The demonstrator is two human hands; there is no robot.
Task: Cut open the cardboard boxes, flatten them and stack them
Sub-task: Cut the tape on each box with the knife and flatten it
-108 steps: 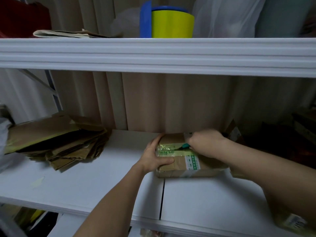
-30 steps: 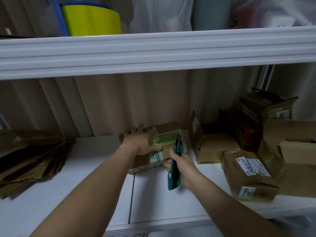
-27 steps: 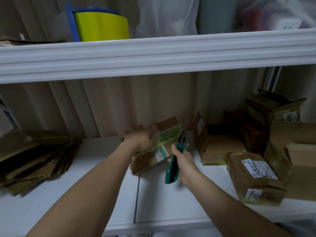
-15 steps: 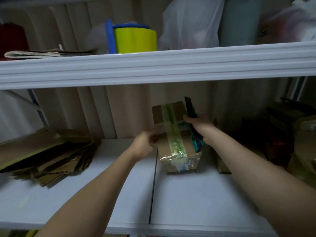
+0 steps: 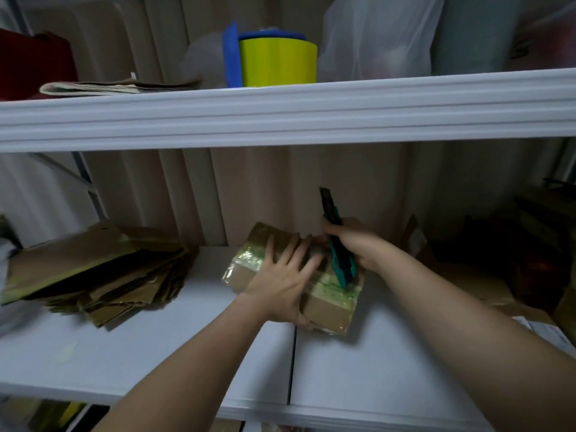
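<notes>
A box lies on the shelf, held down and ready for the knife.

The white shelf (image 5: 156,353) is the work spot. The pile of flat cardboard (image 5: 93,275) sits well off to the left, likely so new flat pieces can go on top. The taped box (image 5: 327,307) lies in the middle of the shelf. The left hand (image 5: 280,282) presses flat on it with fingers spread, so it can't slide. The right hand (image 5: 352,244) is curled around the green knife (image 5: 338,251), held upright with its blade end pointing up, away from the other hand.
</notes>
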